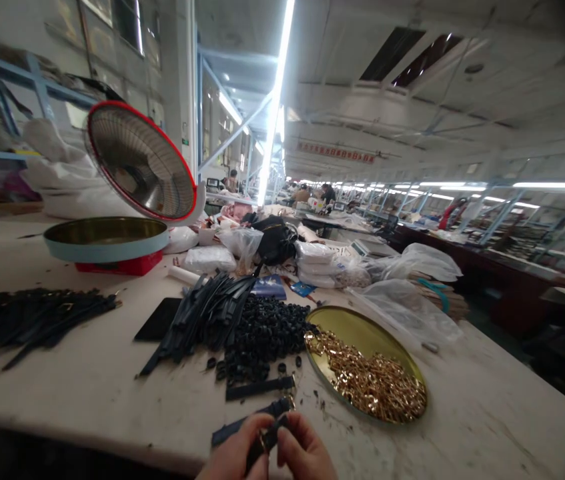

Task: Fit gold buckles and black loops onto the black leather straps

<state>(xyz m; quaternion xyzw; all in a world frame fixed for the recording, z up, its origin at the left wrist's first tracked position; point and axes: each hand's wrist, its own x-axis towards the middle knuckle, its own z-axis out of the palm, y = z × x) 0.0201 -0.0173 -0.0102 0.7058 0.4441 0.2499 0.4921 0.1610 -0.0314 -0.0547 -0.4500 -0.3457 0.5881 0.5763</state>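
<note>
At the bottom centre, my left hand (240,451) and my right hand (304,448) meet over a dark strap (272,435), both with fingers closed on it. A bit of gold metal shows between them. Just beyond lie two short dark straps (257,388) with gold buckles. Further back is a heap of small black loops (262,333), with a pile of long black strips (207,313) on its left. To the right, a round gold tray (349,327) holds many gold metal pieces (382,390).
Finished-looking dark straps with buckles (37,317) lie at the left. Behind them stand a round tin lid (107,250) on a red box (137,265) and a red-rimmed heater (149,160). Plastic bags (407,307) lie at the back right. People are far off.
</note>
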